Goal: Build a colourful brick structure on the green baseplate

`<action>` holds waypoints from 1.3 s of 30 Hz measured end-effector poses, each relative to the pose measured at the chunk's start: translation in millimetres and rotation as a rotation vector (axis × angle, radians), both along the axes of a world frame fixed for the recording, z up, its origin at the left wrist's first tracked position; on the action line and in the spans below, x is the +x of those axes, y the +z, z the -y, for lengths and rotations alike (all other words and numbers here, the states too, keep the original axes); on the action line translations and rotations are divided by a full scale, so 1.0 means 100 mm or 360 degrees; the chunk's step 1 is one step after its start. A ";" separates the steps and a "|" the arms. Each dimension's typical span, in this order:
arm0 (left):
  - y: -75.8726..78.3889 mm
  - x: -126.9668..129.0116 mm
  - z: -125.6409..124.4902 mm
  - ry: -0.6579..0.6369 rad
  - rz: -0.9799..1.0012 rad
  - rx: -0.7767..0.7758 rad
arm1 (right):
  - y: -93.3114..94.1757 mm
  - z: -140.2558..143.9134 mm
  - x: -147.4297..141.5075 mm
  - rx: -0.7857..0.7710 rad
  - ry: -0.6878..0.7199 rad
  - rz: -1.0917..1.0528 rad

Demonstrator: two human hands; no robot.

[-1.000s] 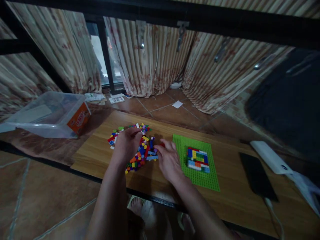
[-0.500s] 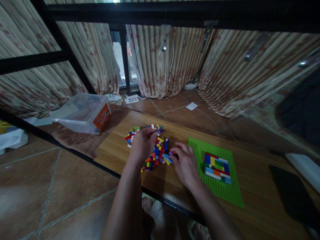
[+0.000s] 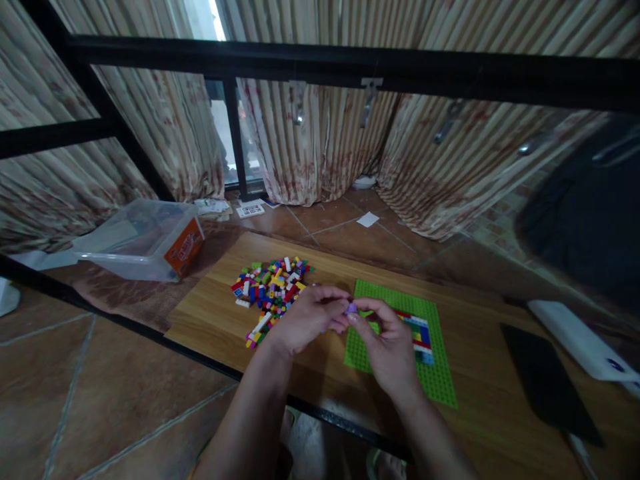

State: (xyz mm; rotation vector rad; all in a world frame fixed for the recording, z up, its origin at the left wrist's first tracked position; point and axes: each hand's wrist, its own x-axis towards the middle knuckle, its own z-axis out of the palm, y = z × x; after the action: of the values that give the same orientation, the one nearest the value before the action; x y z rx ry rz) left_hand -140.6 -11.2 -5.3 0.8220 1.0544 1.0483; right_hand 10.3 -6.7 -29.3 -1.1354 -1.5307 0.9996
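My left hand [image 3: 307, 320] and my right hand [image 3: 390, 343] meet above the left edge of the green baseplate [image 3: 440, 390]. A small purple toy brick [image 3: 351, 308] sits between their fingertips, and both hands are closed in a pinch on it. Whether more than one piece is held there is hard to make out. Behind my right hand, a block of multicoloured bricks [image 3: 424, 337] stands on the baseplate, partly hidden by the fingers. Left of my left hand lies a heap of loose bricks [image 3: 270, 287], some covered by that hand.
The wooden board [image 3: 210, 313] carries heap and baseplate. At its right are a dark flat panel [image 3: 547, 373] and a white device [image 3: 580, 337]. A clear plastic bin [image 3: 135, 240] with an orange label stands at the left. Black metal bars [image 3: 320, 57] cross in front of the curtains.
My left hand has left the brick heap and come right to my right hand, where both now touch the purple brick. The view has shifted slightly to the right.
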 end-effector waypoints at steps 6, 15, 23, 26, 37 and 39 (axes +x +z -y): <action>-0.03 0.19 -0.07 -0.0043 -0.0089 0.0019 | 0.04 -0.01 0.25 0.0206 0.0036 0.0150; -0.20 0.59 -0.09 -0.0045 -0.0546 0.0308 | 0.09 -0.17 1.19 0.0174 -0.0277 0.0294; -0.33 0.83 0.01 -0.0098 -0.1240 0.0446 | -0.21 -0.05 1.55 -0.0082 -0.0160 0.0438; -0.34 0.90 0.02 -0.0121 -0.1434 0.0443 | -0.38 -0.03 1.53 -0.0103 -0.0088 0.0556; -0.31 0.98 0.04 -0.0233 -0.1613 0.0486 | -0.50 -0.02 1.49 -0.0054 -0.0205 0.0539; -0.31 0.98 0.04 -0.0243 -0.1625 0.0494 | -0.52 -0.01 1.48 -0.0060 -0.0213 0.0488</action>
State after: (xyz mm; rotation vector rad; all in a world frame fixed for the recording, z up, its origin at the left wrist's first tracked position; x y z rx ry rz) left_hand -42.6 -14.9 -36.1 1.7569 1.6458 0.6355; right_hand 158.3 -5.4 -81.0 -1.4500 -1.6532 0.7933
